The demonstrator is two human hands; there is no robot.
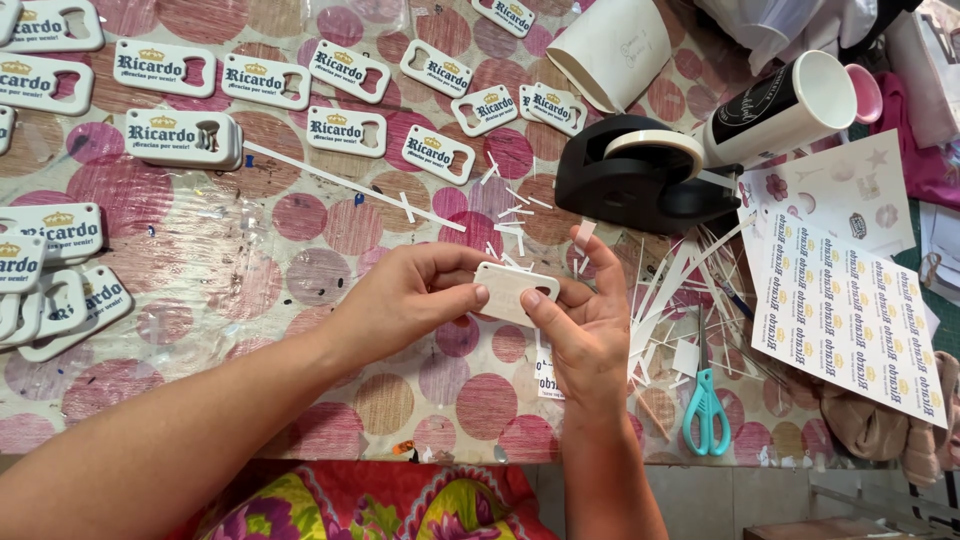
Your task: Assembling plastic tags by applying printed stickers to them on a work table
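My left hand (405,295) and my right hand (590,325) together hold a small white rounded-rectangle plaque (512,291) just above the table. Both thumbs press on its blank upper face, and the fingers curl under it. A short strip of tape sticks to my right index fingertip (584,236). Behind my hands stands a black tape dispenser (640,175) with a roll of pale tape. A printed label (546,375) lies on the table under my right wrist.
Several finished white plaques with printed labels (180,137) lie across the dotted pink tablecloth (300,260) at left and back. A sheet of printed labels (850,315) lies at right, teal scissors (706,408) and paper offcuts (670,290) beside it. A mug (780,108) lies tipped.
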